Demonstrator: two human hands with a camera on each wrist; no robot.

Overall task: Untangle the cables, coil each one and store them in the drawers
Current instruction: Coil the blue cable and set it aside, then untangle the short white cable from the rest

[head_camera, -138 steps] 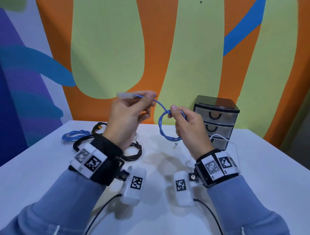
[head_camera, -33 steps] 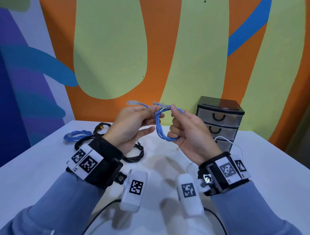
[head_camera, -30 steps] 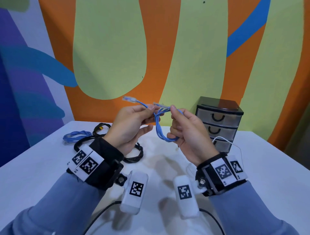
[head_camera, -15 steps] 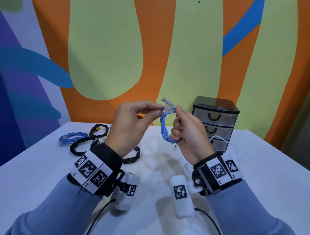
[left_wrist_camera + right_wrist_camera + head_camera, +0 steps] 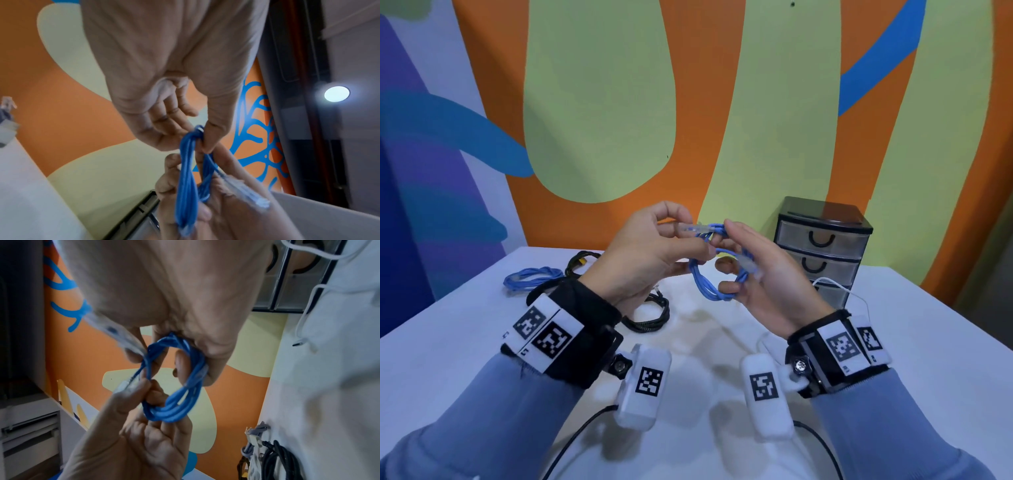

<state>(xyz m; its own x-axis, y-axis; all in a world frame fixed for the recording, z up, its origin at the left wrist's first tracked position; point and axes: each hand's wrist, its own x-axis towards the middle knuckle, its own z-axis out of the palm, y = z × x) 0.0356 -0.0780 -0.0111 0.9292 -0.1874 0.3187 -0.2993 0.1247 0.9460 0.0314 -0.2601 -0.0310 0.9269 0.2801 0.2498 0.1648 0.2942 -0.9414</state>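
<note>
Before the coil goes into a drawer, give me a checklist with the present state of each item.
1. Blue cable coil held clear of the table: ok, both hands hold it in the air.
2. Right hand grip on the loops: ok, fingers pass through the coil.
3. Left hand controls the free end: ok, it pinches the cable just behind the clear plug.
4. End secured round the coil: cannot tell, the wrap looks unfinished.
5. Drawer unit ready: not ok, every visible drawer is closed.
6. Other cables stored: not ok, a black cable and a second blue cable lie on the table.
</note>
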